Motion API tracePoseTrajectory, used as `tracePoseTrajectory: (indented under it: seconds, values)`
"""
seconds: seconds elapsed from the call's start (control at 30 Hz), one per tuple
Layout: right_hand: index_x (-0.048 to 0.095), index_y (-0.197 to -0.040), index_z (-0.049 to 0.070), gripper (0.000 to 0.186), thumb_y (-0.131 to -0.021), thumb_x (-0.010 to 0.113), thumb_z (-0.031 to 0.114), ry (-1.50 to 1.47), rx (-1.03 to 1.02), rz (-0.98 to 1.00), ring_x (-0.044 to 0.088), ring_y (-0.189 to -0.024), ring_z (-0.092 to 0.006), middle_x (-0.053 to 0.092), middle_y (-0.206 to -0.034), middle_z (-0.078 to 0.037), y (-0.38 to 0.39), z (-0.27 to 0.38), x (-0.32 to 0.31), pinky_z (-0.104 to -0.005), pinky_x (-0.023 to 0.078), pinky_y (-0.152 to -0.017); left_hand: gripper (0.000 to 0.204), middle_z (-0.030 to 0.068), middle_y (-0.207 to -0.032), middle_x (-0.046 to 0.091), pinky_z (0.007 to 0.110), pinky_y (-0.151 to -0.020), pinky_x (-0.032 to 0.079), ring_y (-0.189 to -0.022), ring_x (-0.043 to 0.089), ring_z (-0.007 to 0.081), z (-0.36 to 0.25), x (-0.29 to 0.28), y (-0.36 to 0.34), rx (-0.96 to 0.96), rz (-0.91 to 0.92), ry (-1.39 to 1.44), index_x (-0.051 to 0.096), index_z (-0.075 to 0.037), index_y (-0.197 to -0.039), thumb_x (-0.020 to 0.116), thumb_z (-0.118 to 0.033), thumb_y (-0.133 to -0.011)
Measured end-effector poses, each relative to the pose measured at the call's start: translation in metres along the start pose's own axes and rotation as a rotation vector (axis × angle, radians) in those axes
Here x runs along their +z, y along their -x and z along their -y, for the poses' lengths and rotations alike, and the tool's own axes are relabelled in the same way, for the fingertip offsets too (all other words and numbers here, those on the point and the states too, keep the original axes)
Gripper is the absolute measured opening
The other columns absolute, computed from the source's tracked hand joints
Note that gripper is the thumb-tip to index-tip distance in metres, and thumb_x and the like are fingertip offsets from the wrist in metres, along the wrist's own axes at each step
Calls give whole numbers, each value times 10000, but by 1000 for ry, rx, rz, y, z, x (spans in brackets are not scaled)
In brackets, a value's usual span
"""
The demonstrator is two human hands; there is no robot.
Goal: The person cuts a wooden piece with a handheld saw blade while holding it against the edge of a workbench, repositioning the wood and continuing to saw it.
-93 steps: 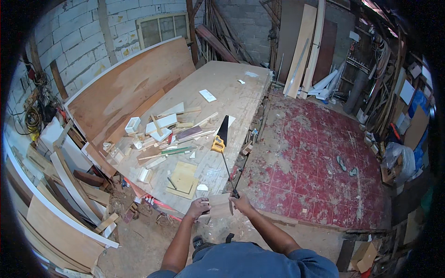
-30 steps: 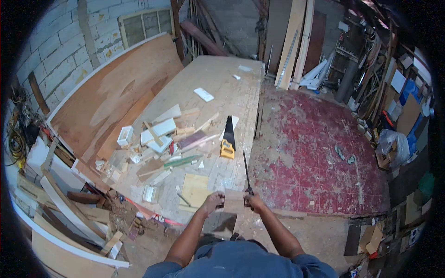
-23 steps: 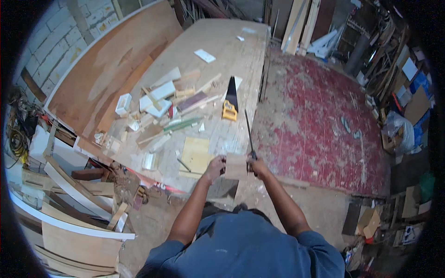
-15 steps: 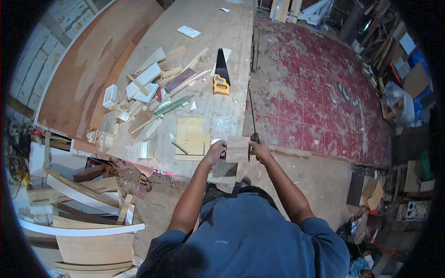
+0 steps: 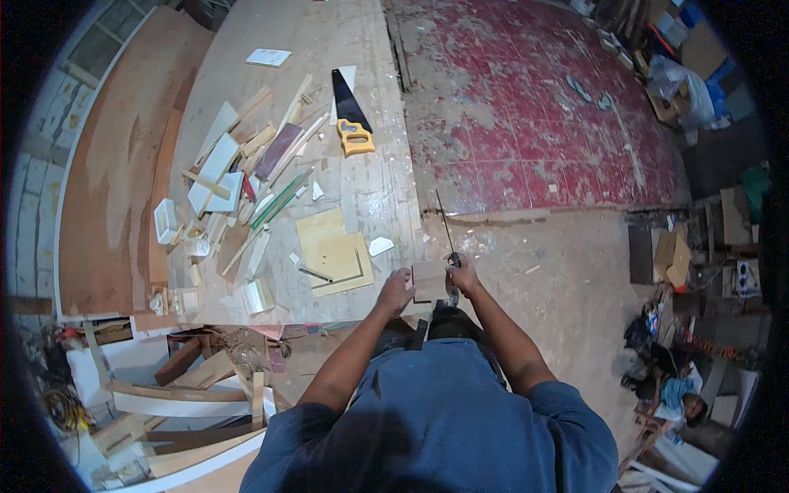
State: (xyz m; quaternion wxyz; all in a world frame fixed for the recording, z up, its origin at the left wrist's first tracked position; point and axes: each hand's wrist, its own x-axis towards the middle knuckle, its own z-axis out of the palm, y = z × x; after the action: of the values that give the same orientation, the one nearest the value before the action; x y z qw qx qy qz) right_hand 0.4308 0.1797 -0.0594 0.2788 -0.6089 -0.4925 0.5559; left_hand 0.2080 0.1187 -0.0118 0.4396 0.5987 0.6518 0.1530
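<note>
A small squarish wooden board (image 5: 432, 282) is between my hands, just off the table's near right corner. My left hand (image 5: 397, 292) is closed on its left edge, the fingers partly behind it. On the board's right side, my right hand (image 5: 463, 274) is closed around the black handle of a tool with a long, thin dark blade (image 5: 445, 223). The blade points up and away; its exact kind is unclear. Nearest on the table lie two yellowish plywood pieces (image 5: 320, 240) with a pen-like marker (image 5: 315, 274) on them.
The worktable (image 5: 382, 181) holds a yellow-handled handsaw (image 5: 353, 119), a pile of wood offcuts (image 5: 218, 168) and a white box (image 5: 165, 222). A large brown sheet (image 5: 111, 177) lies at the left. Curved boards (image 5: 181, 394) are stacked lower left. Red floor (image 5: 526, 107) stretches right.
The view has turned rightward, so the table appears farther left. The wooden board and my hands have come slightly lower, nearer my body. Both hands keep their hold.
</note>
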Motion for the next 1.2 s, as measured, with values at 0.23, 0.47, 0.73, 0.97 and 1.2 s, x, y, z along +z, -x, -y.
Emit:
tracePoseTrajectory:
  seconds: [0.23,0.47,0.73,0.97,1.2]
  values:
    - [634,-1073,64,267,-823,579,-12,82,16,-106,503,-605,-96,509,-705,14,-3,-32,5,-277,437,-541,1098,240,-1502,258,572,-1115,208,-1392,247,395,-32,0,5,200,50,-731,251,9,-1457,787,-499,-645]
    - [654,-1101,62,292,-820,595,6,76,8,-119,554,-691,-122,573,-789,-7,8,-18,9,-283,479,-634,1233,248,-1565,92,589,-1148,78,-1450,96,406,-12,-3,-10,286,162,-756,133,11,-1498,754,-607,-631]
    - [647,-1138,55,322,-818,633,22,-33,-20,-47,556,-718,-115,578,-801,5,20,-17,5,-284,482,-662,1166,253,-1565,77,603,-1141,92,-1448,90,414,-17,-11,-9,258,206,-803,262,46,-1457,742,-622,-630]
    - [642,-1122,35,323,-800,666,28,-106,137,9,563,-647,-109,584,-739,-4,26,23,14,-281,487,-596,1235,257,-1563,74,655,-1113,77,-1440,96,428,-3,-15,2,174,150,-802,237,41,-1468,755,-647,-582]
    - [645,-1077,6,284,-798,687,36,-144,161,112,594,-613,-134,612,-738,-35,18,6,29,-294,505,-550,1342,277,-1564,24,684,-1097,61,-1445,57,447,-3,-7,-3,192,206,-773,91,36,-1498,769,-648,-564]
